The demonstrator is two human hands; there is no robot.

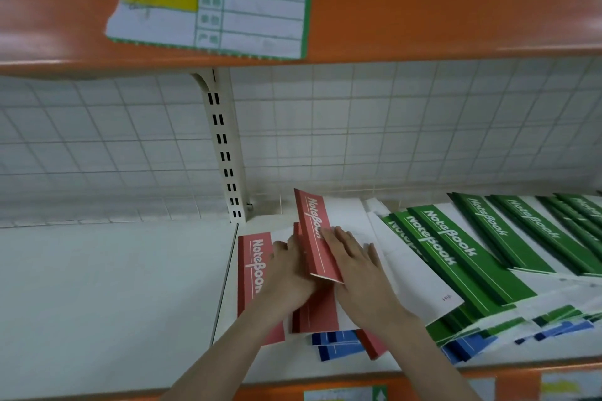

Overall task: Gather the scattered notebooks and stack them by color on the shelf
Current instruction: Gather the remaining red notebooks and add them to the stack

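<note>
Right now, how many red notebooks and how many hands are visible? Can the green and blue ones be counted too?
Red notebooks: 4
Hands: 2
Total: 6
The green notebooks and blue notebooks overlap too much to count.

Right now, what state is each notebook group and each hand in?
Raised red notebook: tilted up, held between both hands.
Flat red notebook: lying on the shelf, left of the hands.
Green notebooks: fanned, overlapping, unstacked.
Blue notebooks: partly buried under others at the shelf's front.
Left hand: gripping the raised red notebook's left side.
Right hand: fingers straight, flat on its cover.
</note>
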